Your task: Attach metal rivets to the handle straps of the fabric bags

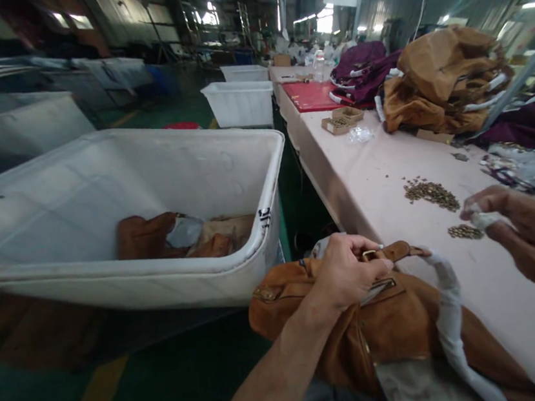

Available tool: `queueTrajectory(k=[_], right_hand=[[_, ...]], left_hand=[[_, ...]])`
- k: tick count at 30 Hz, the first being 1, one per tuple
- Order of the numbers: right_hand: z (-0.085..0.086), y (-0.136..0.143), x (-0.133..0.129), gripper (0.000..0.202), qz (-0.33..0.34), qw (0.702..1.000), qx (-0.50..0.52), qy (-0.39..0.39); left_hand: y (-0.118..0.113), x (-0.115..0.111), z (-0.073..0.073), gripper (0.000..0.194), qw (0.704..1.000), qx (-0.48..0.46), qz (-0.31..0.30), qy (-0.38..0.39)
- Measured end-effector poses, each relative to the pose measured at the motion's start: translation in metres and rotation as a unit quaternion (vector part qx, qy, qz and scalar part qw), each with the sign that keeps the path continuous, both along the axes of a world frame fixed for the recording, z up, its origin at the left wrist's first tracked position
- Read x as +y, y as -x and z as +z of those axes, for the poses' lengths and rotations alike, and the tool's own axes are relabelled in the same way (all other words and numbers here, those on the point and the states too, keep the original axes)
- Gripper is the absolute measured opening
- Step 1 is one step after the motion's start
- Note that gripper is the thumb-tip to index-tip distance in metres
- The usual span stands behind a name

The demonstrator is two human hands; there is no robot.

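Note:
A tan leather handbag (pixel 409 320) lies in front of me at the table's edge, its handle (pixel 447 295) wrapped in white. Pinched at the base of that handle, by a brass ring (pixel 368 256) and a leather tab (pixel 395 250), are the fingers of my left hand (pixel 347 272). My right hand (pixel 528 233) hovers over the table at the right, thumb and fingers drawn together, with white wrapping around the fingertips. Whatever is between them is too small to make out. Close beside it lie a small pile of brass fittings (pixel 465 232) and a larger pile (pixel 431 194).
A big white bin (pixel 270 220) with tan bags (pixel 148 236) inside stands at the left. On the pink-covered table (pixel 365 162) are small cardboard boxes (pixel 336 125), a red board (pixel 308 96), heaped tan bags (pixel 447 74) and purple bags (pixel 362 62).

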State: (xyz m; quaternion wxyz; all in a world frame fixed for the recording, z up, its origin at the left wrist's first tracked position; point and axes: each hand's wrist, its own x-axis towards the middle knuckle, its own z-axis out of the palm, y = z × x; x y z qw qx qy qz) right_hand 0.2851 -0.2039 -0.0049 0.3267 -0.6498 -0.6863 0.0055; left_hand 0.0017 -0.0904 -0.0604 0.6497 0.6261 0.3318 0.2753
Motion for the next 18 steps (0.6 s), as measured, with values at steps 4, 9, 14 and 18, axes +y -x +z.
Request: queueTrajectory(k=[4, 9, 14, 18], right_hand=[[0.015, 0.079, 0.005, 0.016, 0.173, 0.985, 0.023, 0.012], [-0.008, 0.111, 0.012, 0.020, 0.243, 0.965, 0.076, 0.060], [-0.008, 0.122, 0.006, 0.020, 0.250, 0.963, 0.088, 0.051], [-0.002, 0.130, 0.001, 0.017, 0.245, 0.965, 0.090, 0.038]], left_hand=[[0.009, -0.004, 0.011, 0.026, 0.995, 0.066, -0.006, -0.072], [0.023, -0.012, 0.027, 0.023, 0.986, 0.115, -0.006, -0.122], [0.035, -0.023, 0.035, 0.016, 0.979, 0.112, 0.002, -0.169], [0.039, -0.029, 0.039, 0.015, 0.975, 0.123, 0.008, -0.185]])
